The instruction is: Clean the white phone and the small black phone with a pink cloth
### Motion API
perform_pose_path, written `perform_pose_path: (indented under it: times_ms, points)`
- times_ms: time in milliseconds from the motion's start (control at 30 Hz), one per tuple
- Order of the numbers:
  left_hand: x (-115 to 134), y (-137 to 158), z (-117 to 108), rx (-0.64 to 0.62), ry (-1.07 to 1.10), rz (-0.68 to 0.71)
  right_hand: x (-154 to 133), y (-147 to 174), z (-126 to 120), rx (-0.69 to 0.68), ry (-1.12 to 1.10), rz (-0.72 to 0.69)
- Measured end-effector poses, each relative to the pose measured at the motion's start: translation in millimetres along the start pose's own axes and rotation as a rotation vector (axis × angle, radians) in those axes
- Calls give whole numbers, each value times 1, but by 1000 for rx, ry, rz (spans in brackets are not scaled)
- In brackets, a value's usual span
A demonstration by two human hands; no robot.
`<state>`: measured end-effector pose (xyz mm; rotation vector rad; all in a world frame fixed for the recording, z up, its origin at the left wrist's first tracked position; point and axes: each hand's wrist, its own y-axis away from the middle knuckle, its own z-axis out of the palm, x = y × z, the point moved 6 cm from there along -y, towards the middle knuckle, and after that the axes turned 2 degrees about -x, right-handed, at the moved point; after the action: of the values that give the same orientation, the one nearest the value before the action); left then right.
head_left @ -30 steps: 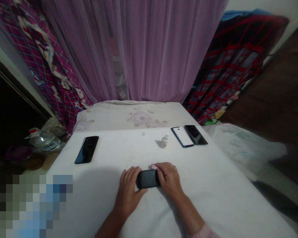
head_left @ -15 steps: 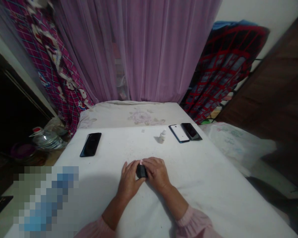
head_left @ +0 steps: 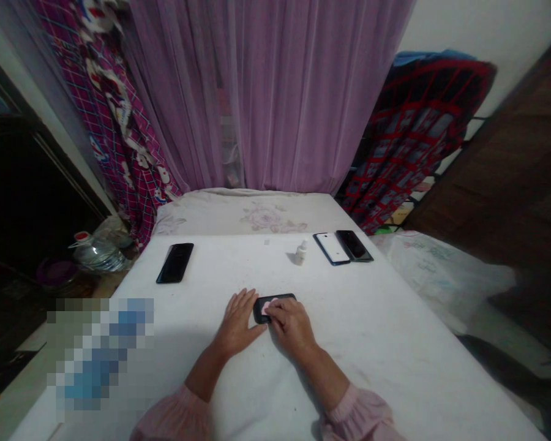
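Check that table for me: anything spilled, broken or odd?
Nothing looks spilled or broken. One oddity: a tiny grey square shows on the white cloth, left of the white bottle; whether it's a scrap or a mark, I cannot tell. Pixelation hides part of the lower left.

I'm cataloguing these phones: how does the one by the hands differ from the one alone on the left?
The phone by the hands lies crosswise; the lone phone points away from the person. The right hand holds a pink pad against the first, while nothing touches the lone phone's face. Both look dark.
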<state>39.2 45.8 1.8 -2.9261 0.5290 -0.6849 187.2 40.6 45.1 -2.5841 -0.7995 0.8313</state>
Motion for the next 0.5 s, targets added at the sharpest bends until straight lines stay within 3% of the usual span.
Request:
perform_pose_path:
  times_ms: [267,500]
  points:
    - [-6,-4,-6,-47,38,-22,-5,-29,20,-9,172,20]
    - [-5,-6,-9,-32,67,-49,-15,-17,16,-125,131,-155]
